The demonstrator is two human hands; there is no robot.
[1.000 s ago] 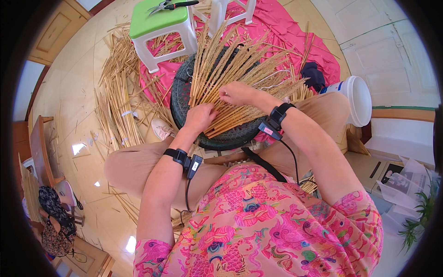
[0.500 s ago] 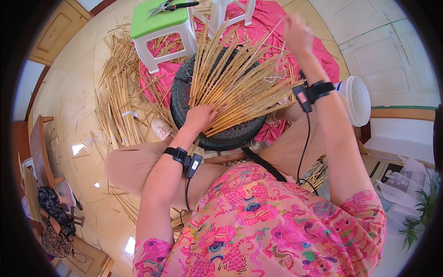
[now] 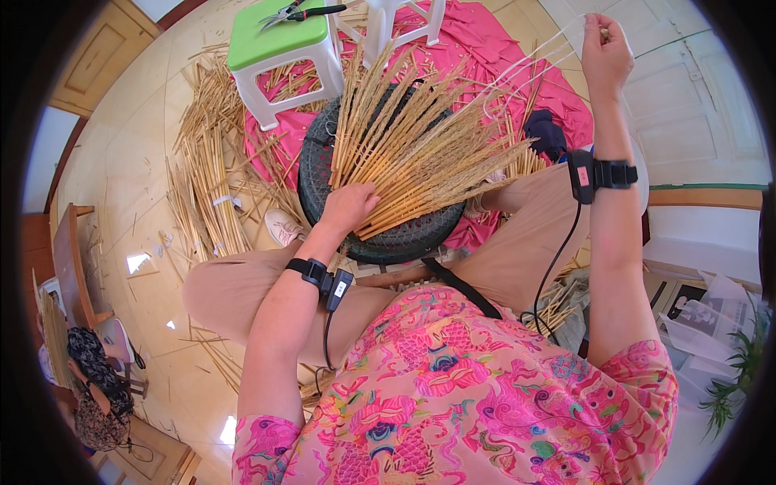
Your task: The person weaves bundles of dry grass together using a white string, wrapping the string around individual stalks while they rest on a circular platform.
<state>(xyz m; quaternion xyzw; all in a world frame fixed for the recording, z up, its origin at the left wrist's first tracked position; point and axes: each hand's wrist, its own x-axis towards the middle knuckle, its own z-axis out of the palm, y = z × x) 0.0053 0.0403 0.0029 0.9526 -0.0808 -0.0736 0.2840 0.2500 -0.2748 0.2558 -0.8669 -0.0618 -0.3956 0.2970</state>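
A fan of straw stalks with feathery tops (image 3: 428, 145) lies across a dark, tire-like round pad (image 3: 315, 162) between my legs. My left hand (image 3: 349, 206) is closed on the stalks near their lower ends at the left. My right hand (image 3: 606, 55) is raised at the upper right, fingers closed on a white string (image 3: 525, 63), which stretches down in loops to the fan.
A green-topped stool (image 3: 275, 32) with pruning shears (image 3: 299, 12) and a white stool (image 3: 404, 20) stand on pink cloth (image 3: 485, 28). Loose straw bundles (image 3: 210, 186) lie left. A dark cloth (image 3: 543, 133) lies right. Another person (image 3: 97, 380) is at the lower left.
My right hand has moved from the stalks up and to the right, drawing the white string out. My left hand stays in place on the stalks.
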